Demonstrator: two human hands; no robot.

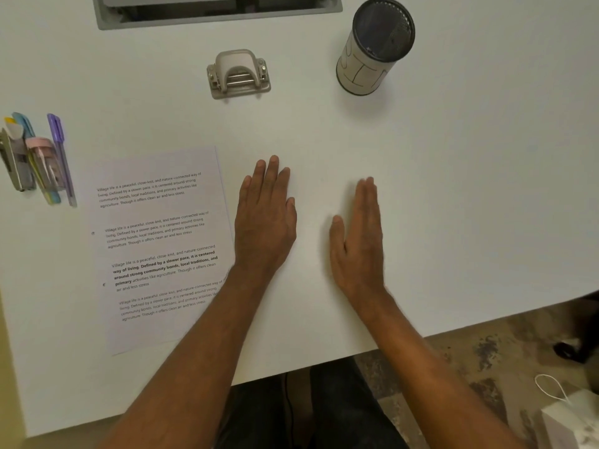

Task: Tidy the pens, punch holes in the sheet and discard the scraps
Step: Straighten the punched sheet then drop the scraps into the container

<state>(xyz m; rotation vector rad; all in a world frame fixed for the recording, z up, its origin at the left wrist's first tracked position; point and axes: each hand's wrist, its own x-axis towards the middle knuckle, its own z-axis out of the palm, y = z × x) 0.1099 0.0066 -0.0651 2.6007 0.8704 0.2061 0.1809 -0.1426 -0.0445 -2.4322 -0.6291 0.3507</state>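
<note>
A printed sheet (pixel 158 247) lies flat on the white table, left of centre, with two small punched holes near its left margin. Several pens (pixel 39 160), purple, blue, yellow and pink, lie bundled side by side at the far left edge. A grey hole punch (pixel 239 74) stands at the back centre. A black mesh cup (pixel 376 47) wrapped in paper stands at the back right. My left hand (pixel 264 215) lies palm down just right of the sheet, holding nothing. My right hand (pixel 359 241) rests flat beside it, also holding nothing.
A grey cable tray slot (pixel 217 11) is set into the table's back edge. The table's front edge (pixel 324 361) runs diagonally; below it are dark trousers and patterned floor. A white paper bag (pixel 570 419) with a handle stands on the floor at the lower right.
</note>
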